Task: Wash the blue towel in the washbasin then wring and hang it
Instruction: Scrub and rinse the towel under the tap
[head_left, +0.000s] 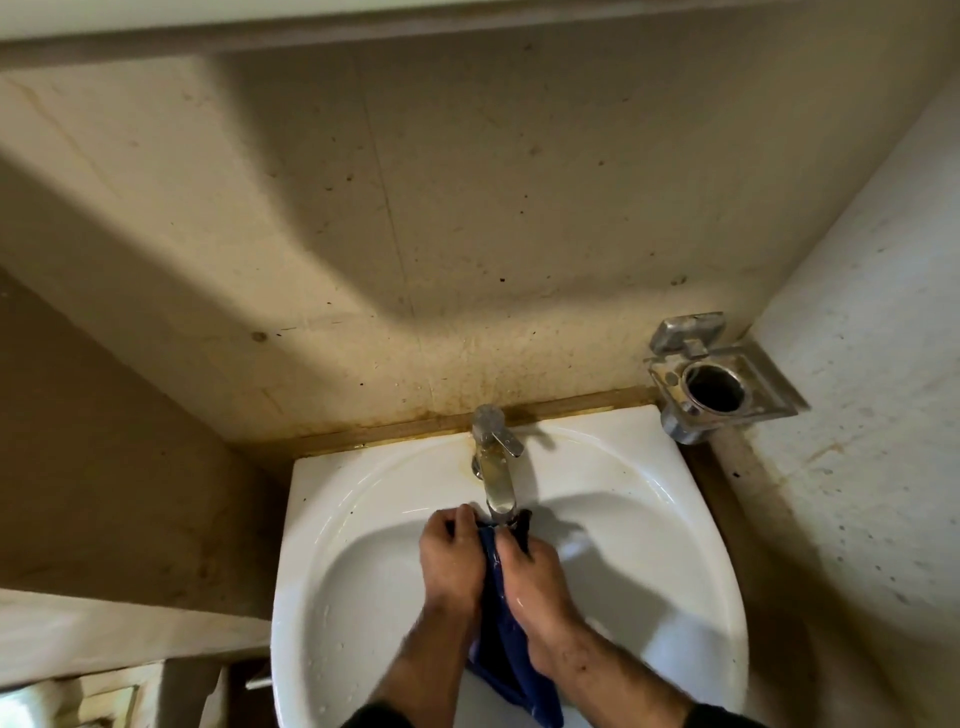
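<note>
Both hands (491, 566) around blue towel (506, 654)

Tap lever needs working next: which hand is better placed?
Probably right. The lever points to the right, nearer the right hand. Both hands, left hand too, grip the towel, so either must let go.
</note>
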